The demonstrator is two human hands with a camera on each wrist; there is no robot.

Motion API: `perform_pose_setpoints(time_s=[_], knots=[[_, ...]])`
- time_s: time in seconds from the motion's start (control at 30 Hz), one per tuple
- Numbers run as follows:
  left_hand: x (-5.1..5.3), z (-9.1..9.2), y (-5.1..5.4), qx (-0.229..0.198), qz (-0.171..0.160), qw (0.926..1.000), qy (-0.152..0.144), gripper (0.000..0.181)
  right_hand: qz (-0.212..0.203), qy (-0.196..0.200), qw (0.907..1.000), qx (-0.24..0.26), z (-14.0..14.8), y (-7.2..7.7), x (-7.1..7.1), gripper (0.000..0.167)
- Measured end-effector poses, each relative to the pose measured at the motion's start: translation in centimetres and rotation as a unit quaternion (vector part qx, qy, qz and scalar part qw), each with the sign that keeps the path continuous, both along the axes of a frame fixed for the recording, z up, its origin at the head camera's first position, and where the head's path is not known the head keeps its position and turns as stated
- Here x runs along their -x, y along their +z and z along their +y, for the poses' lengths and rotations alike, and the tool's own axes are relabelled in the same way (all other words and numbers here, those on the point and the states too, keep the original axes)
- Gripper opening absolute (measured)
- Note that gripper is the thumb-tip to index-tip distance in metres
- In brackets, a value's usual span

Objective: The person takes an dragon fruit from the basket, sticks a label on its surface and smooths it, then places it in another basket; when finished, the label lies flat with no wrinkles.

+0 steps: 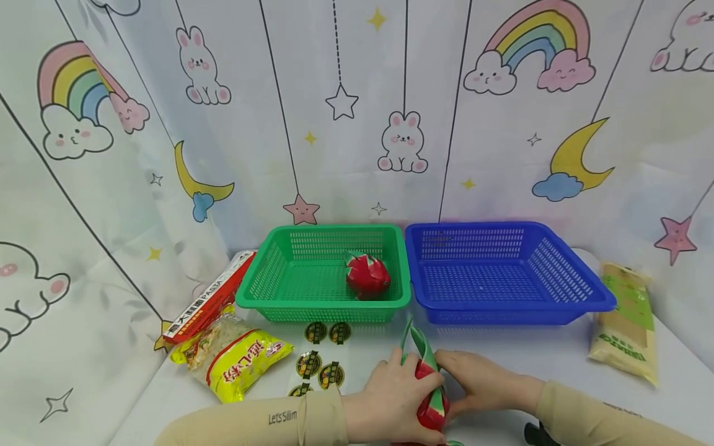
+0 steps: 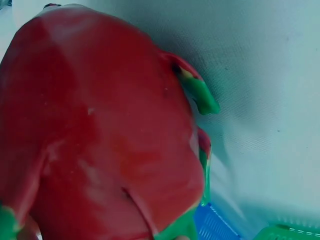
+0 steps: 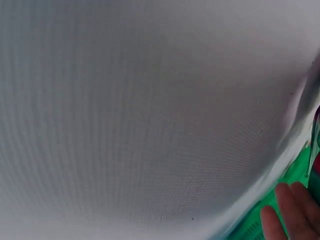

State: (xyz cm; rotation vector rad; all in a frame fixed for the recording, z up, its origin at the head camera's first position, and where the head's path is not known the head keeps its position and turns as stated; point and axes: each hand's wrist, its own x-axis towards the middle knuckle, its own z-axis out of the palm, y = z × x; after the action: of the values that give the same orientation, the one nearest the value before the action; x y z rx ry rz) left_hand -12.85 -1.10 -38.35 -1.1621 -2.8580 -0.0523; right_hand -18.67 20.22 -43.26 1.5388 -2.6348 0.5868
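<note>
In the head view, my left hand grips a red dragon fruit with green leaf tips at the table's front. My right hand is at the fruit's right side, its fingertips at or near the skin; contact is unclear. In the right wrist view its fingers look fairly straight. A red dragon fruit fills much of the left wrist view, its green tips pointing downward and to the side. Another dragon fruit lies in the right part of the green basket. My left hand hides part of the gripped fruit.
Right of the green basket stands a blue basket. Round black-and-gold stickers lie before the green one. At left are a yellow food bag and a red pasta box; a tan-and-green packet is at right.
</note>
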Motion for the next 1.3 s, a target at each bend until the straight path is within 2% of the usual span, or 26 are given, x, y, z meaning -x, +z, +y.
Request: perform_pose_setpoints(time_s=[0.23, 0.33, 0.53, 0.7, 0.77, 0.87, 0.97, 1.07, 1.13, 1.3], knots=[[0.0, 0.0, -0.2, 0.012, 0.022, 0.9997, 0.006, 0.064, 0.012, 0.014, 0.9998, -0.009, 0.1, -0.1, 0.2, 0.064], [0.1, 0.2, 0.0, 0.017, 0.022, 0.9996, 0.009, 0.066, -0.001, 0.016, 0.9997, -0.020, 0.4, 0.0, 0.3, 0.063], [0.8, 0.7, 0.5, 0.035, -0.018, 0.9989, 0.024, 0.067, -0.063, 0.007, 0.9967, -0.052, 0.8, 0.6, 1.0, 0.064], [1.0, 0.9, 0.5, 0.051, -0.041, 0.9971, 0.038, 0.068, -0.112, 0.021, 0.9921, -0.051, 1.1, 1.3, 1.4, 0.060], [1.1, 0.9, 0.5, 0.053, -0.048, 0.9966, 0.040, 0.068, -0.114, 0.025, 0.9921, -0.046, 1.4, 1.7, 1.5, 0.056], [1.3, 1.1, 0.8, 0.049, -0.053, 0.9968, 0.034, 0.066, -0.083, 0.018, 0.9950, -0.053, 1.9, 2.4, 1.5, 0.050], [1.7, 1.0, 1.1, 0.029, -0.074, 0.9966, 0.021, 0.060, -0.007, 0.009, 0.9969, -0.078, 2.3, 3.1, 1.5, 0.043], [2.2, 0.6, 1.5, -0.007, -0.106, 0.9943, 0.010, 0.053, 0.069, 0.006, 0.9920, -0.106, 2.2, 3.7, 1.6, 0.037], [2.4, 0.1, 1.7, -0.031, -0.126, 0.9916, 0.002, 0.052, 0.088, 0.008, 0.9897, -0.113, 1.9, 4.1, 1.7, 0.033], [2.4, -1.2, 1.7, -0.083, -0.153, 0.9848, -0.005, 0.055, 0.103, -0.001, 0.9863, -0.129, 0.7, 5.2, 1.9, 0.027]])
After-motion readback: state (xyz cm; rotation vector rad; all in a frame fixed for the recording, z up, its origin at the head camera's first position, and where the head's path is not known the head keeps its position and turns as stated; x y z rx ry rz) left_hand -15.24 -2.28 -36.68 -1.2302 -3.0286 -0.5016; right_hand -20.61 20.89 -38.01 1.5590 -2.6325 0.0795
